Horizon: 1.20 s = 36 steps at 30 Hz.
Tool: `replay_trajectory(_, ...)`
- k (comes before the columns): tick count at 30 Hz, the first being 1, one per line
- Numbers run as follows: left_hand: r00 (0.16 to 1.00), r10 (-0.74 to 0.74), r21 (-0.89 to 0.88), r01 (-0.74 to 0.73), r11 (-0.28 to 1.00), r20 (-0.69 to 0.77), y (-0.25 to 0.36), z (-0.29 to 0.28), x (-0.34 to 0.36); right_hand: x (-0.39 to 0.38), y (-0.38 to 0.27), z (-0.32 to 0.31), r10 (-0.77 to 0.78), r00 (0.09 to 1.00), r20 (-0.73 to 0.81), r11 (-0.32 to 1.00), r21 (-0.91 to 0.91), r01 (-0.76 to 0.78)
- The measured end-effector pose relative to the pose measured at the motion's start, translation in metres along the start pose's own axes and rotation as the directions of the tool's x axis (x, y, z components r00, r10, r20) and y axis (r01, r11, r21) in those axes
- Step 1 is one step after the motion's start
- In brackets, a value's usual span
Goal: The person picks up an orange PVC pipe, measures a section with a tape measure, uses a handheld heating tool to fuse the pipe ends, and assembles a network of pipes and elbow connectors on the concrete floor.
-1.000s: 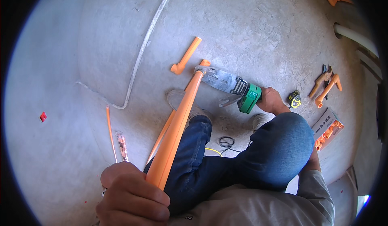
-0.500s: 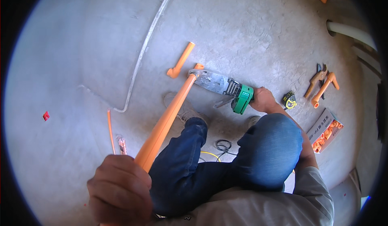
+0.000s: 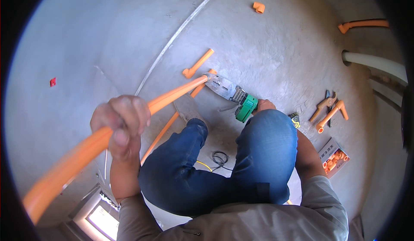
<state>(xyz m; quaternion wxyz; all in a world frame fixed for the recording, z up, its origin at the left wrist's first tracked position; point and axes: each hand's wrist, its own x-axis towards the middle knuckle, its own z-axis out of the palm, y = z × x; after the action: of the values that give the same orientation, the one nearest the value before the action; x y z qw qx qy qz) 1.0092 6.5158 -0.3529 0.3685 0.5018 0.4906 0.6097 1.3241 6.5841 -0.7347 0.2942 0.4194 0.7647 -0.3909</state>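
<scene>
My left hand (image 3: 123, 122) is closed round a long orange plastic pipe (image 3: 172, 95), which slants up from the lower left. The pipe's far end meets the metal heating plate of a green pipe welding machine (image 3: 246, 107). An orange fitting (image 3: 213, 71) shows at the plate's other side, partly hidden. My right hand (image 3: 265, 105) grips the machine's rear end, its fingers partly hidden by my knee. A second orange pipe (image 3: 160, 135) runs beneath the held one, past my foot. Just beyond the plate lies a short orange pipe with an elbow (image 3: 198, 63).
On the floor at right are a pipe cutter (image 3: 323, 105), an orange elbowed pipe (image 3: 334, 115), a tape measure (image 3: 295, 119) and a box of orange fittings (image 3: 324, 149). A loose elbow (image 3: 258, 7) lies far off. Coiled black cable (image 3: 220, 158) lies between my legs.
My left hand has moved up and farther along the pipe, and the pipe's near end has swung left. The view has shifted; the welding machine stays in my right hand.
</scene>
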Motion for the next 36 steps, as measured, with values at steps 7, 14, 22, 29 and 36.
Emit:
replay_trajectory(7, 0.999, -0.027, 0.047, 0.028, 0.999, -0.021, 0.010, 0.003, -0.005, 0.008, -0.004, -0.012, -0.004, 0.999, 0.035, 0.999, 0.033, 0.003)
replay_trajectory(14, 1.000, -0.007, 0.043, 0.008, 0.999, -0.016, 0.012, 0.004, -0.008, 0.010, 0.003, -0.008, -0.020, 0.999, 0.033, 0.999, -0.036, 0.021)
replay_trajectory(22, 0.993, -0.043, -0.027, 0.040, 0.999, -0.111, 0.007, 0.004, -0.011, 0.010, 0.012, 0.015, 0.078, 0.989, -0.122, 0.996, -0.023, -0.081)
replay_trajectory(29, 0.971, 0.077, 0.007, -0.078, 0.997, -0.226, -0.021, 0.003, -0.016, -0.019, -0.018, -0.025, -0.011, 0.998, -0.058, 0.999, 0.049, 0.014)
replay_trajectory(36, 0.976, 0.150, 0.092, -0.136, 0.986, -0.160, -0.042, -0.006, -0.021, -0.021, -0.023, -0.019, -0.029, 0.996, -0.080, 0.997, 0.066, 0.034)
